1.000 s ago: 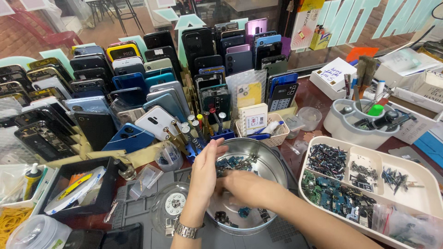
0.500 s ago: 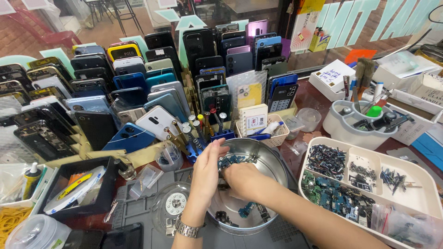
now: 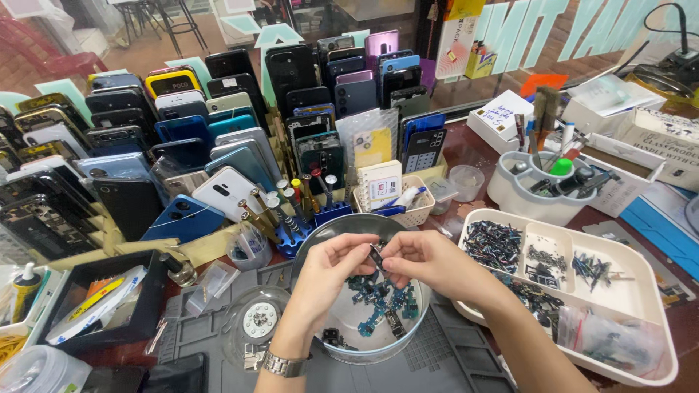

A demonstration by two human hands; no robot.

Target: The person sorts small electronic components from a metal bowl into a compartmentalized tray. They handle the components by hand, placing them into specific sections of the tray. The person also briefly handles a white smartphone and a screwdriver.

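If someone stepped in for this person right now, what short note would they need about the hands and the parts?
Left hand and right hand: both pinch one small dark part, held above the metal bowl.
Bowl: holds a loose heap of small blue and dark boards.
White divided tray on the right: compartments already hold sorted small parts.
Done: some parts lie in the tray.
Left: the heap in the bowl, and the part in hand.

The small dark part (image 3: 376, 256) pinched between the left hand (image 3: 328, 273) and right hand (image 3: 426, 262) is too small to identify, perhaps a connector. Both forearms run off the bottom edge, and the fingers hide part of the metal bowl (image 3: 320, 244).
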